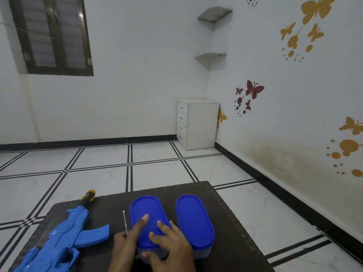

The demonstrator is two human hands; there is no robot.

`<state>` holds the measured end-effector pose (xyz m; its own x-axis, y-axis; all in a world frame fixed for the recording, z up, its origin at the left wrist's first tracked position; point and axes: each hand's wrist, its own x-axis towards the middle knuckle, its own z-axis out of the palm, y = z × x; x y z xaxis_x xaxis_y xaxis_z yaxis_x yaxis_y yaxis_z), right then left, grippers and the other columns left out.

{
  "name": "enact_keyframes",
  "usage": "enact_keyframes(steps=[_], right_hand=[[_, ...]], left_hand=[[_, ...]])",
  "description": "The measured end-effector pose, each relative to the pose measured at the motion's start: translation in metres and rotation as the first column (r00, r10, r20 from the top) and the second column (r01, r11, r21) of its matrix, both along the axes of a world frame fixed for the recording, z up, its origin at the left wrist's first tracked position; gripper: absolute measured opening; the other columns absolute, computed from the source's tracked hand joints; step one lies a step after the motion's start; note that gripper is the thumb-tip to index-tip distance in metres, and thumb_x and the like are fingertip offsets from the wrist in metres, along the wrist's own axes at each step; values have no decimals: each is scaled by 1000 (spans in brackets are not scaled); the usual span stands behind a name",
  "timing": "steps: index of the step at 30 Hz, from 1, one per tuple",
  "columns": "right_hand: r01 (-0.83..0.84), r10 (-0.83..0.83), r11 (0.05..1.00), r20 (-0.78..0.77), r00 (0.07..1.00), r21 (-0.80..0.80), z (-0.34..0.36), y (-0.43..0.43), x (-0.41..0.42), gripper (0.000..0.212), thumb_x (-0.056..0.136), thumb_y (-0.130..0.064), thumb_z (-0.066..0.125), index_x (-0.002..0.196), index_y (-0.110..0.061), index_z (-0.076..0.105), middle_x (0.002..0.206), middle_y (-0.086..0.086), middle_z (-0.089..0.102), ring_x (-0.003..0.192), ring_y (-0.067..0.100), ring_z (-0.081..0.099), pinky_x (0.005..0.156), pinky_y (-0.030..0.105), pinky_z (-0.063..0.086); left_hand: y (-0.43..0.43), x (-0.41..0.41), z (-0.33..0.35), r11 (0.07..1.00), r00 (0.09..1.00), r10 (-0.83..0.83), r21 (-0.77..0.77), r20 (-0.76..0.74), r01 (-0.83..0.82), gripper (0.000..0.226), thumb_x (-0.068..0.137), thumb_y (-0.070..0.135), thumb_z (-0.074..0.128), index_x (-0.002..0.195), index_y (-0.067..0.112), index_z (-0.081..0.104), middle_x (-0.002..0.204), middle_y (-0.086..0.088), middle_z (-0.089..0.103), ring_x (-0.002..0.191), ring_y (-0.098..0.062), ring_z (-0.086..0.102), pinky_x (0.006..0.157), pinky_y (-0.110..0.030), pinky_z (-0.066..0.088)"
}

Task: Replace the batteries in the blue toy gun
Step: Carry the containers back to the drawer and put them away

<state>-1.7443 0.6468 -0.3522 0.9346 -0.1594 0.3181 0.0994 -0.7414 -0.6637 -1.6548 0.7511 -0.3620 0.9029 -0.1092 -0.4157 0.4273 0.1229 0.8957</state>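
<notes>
The blue toy gun point(62, 238) lies on the left of a dark woven table point(231, 222), its muzzle with a yellow-and-black tip point(89, 195) pointing away from me. Two clear boxes with blue lids stand side by side. My left hand point(127, 242) holds the left box point(146, 214) by its near left side, index finger lying on the lid. My right hand point(170, 246) rests on that lid's near right part, thumb against the box's front wall. The right box point(194, 218) stands untouched. A thin metal pin point(125, 221) lies between gun and left box.
The table stands on a white tiled floor with black lines. A white drawer cabinet point(198, 123) sits in the far corner under two corner shelves. The right wall carries butterfly stickers. A dark-framed window is at the upper left.
</notes>
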Motion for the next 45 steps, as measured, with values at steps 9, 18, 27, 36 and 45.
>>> enact_keyframes(steps=[9,18,27,36,45], right_hand=[[15,-15,1000,-23,1000,16,15,-1,-12,63,77,-80,47,127,-45,59,148,-37,25,141,-11,10,114,13,12],[526,-510,830,130,850,-186,11,-41,-3,70,66,-67,57,129,-38,49,160,6,24,144,27,19,111,52,27],[567,-459,542,-347,818,620,9,-61,2,107,68,-52,82,151,-18,25,153,5,36,138,26,39,108,38,38],[664,-541,454,-408,736,595,13,-71,4,27,98,-27,53,81,-10,66,76,3,65,68,11,62,47,15,38],[579,-521,425,-335,785,696,12,-62,3,32,97,-20,56,69,-10,67,70,9,69,68,23,65,52,27,47]], left_hand=[[2,12,-13,997,998,63,38,4,-63,32,80,23,72,80,-8,64,54,-14,66,68,-32,59,59,-33,45],[-2,14,-18,998,998,52,47,-46,-50,67,60,37,84,105,-6,58,102,-23,66,88,-35,65,62,-35,47],[-6,8,-14,995,996,53,94,-76,-46,62,61,37,84,101,-5,61,100,-21,67,89,-34,66,69,-38,50],[-4,15,-23,995,997,29,97,-74,-22,93,29,53,85,100,-2,61,97,-20,70,88,-35,68,80,-44,54],[-2,18,-24,1000,994,26,6,-105,-26,99,23,51,85,104,-1,60,101,-20,68,91,-36,67,84,-47,54]])
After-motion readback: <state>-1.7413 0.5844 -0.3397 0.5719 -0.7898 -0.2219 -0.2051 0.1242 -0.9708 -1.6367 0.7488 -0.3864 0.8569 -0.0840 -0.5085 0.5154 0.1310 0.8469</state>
